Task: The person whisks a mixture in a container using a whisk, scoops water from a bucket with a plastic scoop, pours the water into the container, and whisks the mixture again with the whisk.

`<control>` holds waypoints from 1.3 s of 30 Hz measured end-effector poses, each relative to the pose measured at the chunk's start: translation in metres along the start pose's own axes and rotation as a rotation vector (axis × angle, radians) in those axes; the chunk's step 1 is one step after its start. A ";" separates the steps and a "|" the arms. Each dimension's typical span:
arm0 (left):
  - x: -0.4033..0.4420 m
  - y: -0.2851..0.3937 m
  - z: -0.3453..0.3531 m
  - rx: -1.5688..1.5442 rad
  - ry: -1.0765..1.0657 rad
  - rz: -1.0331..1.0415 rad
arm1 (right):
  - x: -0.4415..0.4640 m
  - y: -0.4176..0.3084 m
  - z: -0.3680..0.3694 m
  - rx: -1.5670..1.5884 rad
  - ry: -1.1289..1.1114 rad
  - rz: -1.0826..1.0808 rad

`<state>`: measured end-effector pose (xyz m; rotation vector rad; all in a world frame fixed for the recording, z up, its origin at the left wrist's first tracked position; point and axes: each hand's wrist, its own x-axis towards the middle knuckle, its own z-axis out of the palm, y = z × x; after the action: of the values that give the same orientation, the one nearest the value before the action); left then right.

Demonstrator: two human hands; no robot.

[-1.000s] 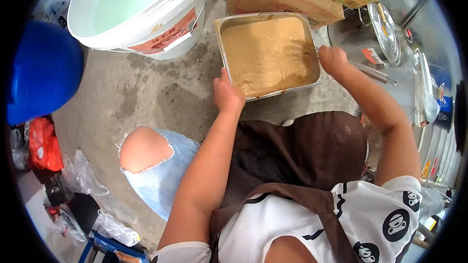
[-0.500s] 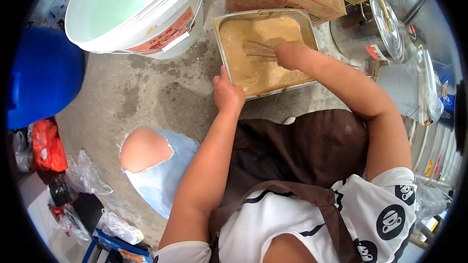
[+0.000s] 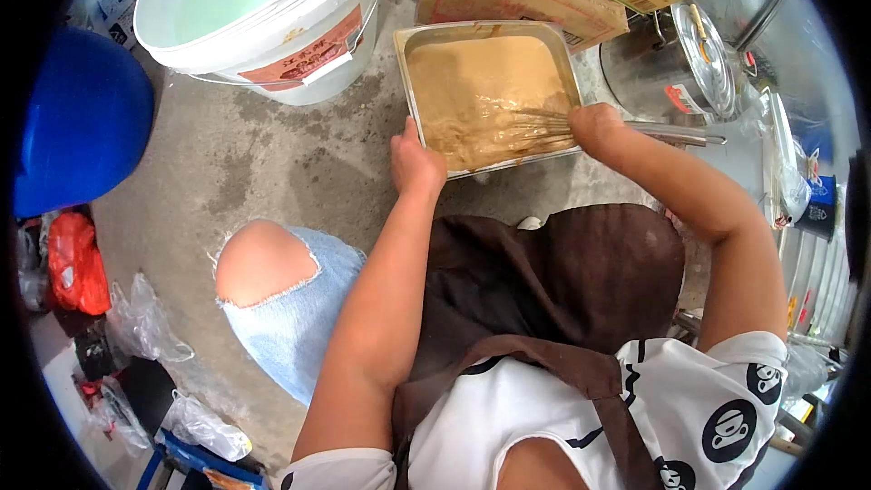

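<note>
A rectangular metal pan [image 3: 402, 68] stands on the concrete floor, filled with a tan-brown liquid [image 3: 481, 68]. My left hand [image 3: 417, 161] grips the pan's near left corner, the thumb along the outer side. My right hand [image 3: 596, 127] is closed around a metal wire whisk [image 3: 541, 125] by the pan's right edge. The whisk lies nearly level; its wires dip into the near right part of the liquid, which ripples around them. Its handle sticks out to the right, behind my hand.
A large white bucket [image 3: 304, 45] holding pale green liquid stands left of the pan. Cardboard boxes [image 3: 517, 0] are behind it, and a lidded steel pot [image 3: 658, 59] is to the right. A blue barrel [image 3: 82, 122] and plastic bags [image 3: 77, 263] line the left side.
My right hand has moved right and toward me, drawing the whisk from the pan's middle to its near right side. The whisk handle now shows. My left hand keeps its hold on the corner.
</note>
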<state>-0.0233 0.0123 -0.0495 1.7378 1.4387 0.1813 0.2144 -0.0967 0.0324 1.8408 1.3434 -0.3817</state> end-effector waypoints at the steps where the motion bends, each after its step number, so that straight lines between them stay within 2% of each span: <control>1: -0.001 0.002 -0.002 -0.001 -0.001 -0.001 | 0.002 0.006 0.000 0.026 -0.008 0.071; 4: -0.006 0.012 -0.011 0.031 -0.025 -0.044 | 0.019 0.020 0.013 -0.101 0.053 0.196; 6: -0.007 0.014 -0.011 -0.031 0.004 -0.055 | 0.030 0.030 0.013 -0.054 0.012 0.195; 8: -0.008 0.015 -0.012 -0.028 -0.010 -0.069 | 0.037 0.033 0.006 -0.079 0.200 0.142; 13: -0.008 0.020 -0.014 0.010 -0.053 -0.091 | 0.061 0.016 -0.025 0.128 0.155 0.131; 15: -0.009 0.020 -0.013 0.000 -0.058 -0.057 | 0.059 0.008 -0.034 0.149 0.030 0.021; 22: -0.007 0.013 -0.008 -0.006 -0.011 0.012 | 0.069 -0.037 -0.054 0.312 0.034 -0.138; 26: -0.005 0.009 -0.006 0.016 0.014 0.035 | 0.044 -0.055 -0.065 0.221 0.034 -0.194; 28: -0.003 0.005 -0.003 0.039 0.015 0.050 | 0.043 -0.055 -0.053 0.122 -0.114 -0.284; 31: -0.002 0.002 0.000 0.012 0.018 0.024 | 0.017 -0.048 -0.025 0.113 0.021 -0.354; 35: -0.002 0.003 -0.001 0.021 0.015 0.015 | 0.002 -0.030 -0.007 0.082 -0.057 -0.205; 37: -0.003 0.004 -0.002 0.032 0.011 0.011 | 0.001 -0.016 -0.006 0.031 -0.098 -0.027; 39: -0.005 0.006 -0.004 0.020 0.002 -0.009 | 0.003 -0.001 -0.007 -0.038 -0.071 0.038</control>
<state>-0.0224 0.0102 -0.0411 1.7470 1.4545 0.1645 0.2132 -0.0894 0.0345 1.8024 1.2582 -0.3959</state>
